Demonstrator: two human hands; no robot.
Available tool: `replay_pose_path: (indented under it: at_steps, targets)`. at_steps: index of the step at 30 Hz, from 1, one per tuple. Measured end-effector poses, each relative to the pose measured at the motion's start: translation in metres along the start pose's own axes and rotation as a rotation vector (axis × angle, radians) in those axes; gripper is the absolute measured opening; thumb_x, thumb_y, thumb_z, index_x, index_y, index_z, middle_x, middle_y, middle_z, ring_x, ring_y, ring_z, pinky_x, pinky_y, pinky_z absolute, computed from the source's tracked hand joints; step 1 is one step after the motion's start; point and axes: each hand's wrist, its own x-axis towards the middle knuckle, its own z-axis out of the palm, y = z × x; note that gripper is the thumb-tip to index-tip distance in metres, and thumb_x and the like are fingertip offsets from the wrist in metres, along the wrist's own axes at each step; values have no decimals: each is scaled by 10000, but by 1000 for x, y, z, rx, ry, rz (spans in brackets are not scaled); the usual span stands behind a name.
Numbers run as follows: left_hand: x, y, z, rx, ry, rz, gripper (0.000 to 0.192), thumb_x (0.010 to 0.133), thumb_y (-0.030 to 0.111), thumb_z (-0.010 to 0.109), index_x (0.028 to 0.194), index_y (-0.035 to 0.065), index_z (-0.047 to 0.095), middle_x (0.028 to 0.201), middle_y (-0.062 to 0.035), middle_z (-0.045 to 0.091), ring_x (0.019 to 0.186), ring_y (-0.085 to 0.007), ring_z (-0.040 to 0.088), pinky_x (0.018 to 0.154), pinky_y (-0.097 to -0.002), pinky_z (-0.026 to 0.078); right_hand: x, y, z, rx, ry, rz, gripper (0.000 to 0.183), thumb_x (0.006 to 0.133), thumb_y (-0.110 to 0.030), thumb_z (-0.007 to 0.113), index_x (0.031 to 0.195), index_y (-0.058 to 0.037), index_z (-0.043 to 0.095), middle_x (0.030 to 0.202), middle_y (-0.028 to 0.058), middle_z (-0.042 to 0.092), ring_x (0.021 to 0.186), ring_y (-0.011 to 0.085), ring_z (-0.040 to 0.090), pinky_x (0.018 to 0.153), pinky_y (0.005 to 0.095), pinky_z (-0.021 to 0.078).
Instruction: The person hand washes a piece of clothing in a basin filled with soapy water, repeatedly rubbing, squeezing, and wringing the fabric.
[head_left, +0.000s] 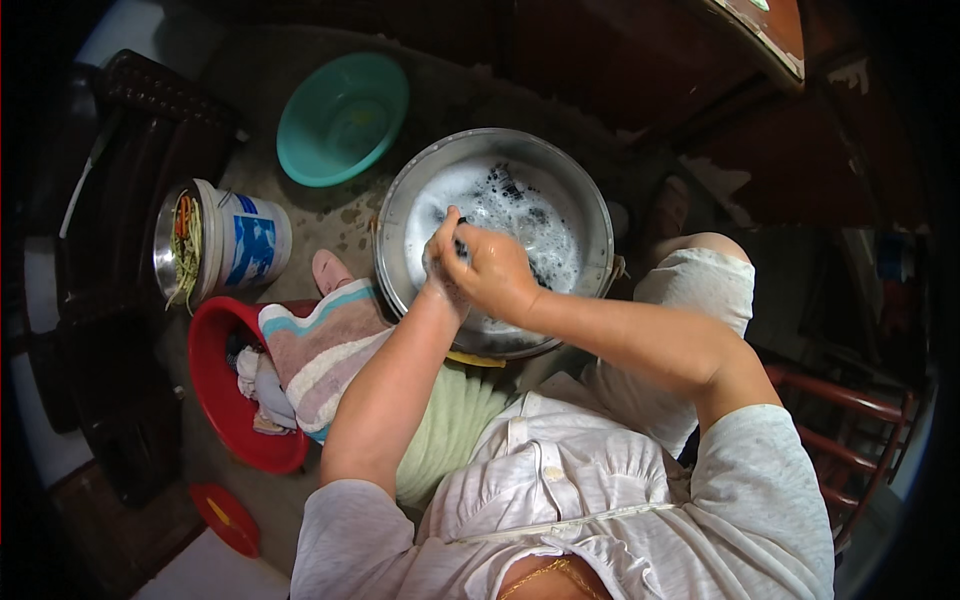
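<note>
A large metal pot (391, 176) of soapy water stands on the floor before me, with a riveted rim. White suds (457, 184) cover much of the water, with dark patches showing through. Above the suds, my left hand (444, 259) and my right hand (496, 271) are pressed together around a small dark wet cloth (461, 251). Most of that cloth is hidden by my fingers. Foam clings to my left wrist.
A green plastic basin (300, 142) stands beyond the pot. To the left are a bucket (255, 240) with a bowl of vegetable scraps (186, 240), a red basin (217, 397) of clothes and a striped towel (330, 345). A red-brown chair (847, 405) is at right.
</note>
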Motion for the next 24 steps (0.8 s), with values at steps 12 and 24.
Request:
replay_pose_path:
  at_steps: [12,24]
  targets:
    - [23,-16,-12,-87,-36,29,395,889,371,444,1050,17,511,1027,-115,551,962,-236,538,861,-379,420,18,39,7,18,24,109,369,870,-349,436,774,-13,553,758,238,587,707,428,560,646,474,449]
    - [-3,-14,27,-176,-17,147,406,910,392,429,1109,52,529,1096,-123,573,1007,-261,564,876,-444,449,37,87,9,409,50,321,480,849,-436,513,978,16,610,843,201,630,826,305,607,782,360,445]
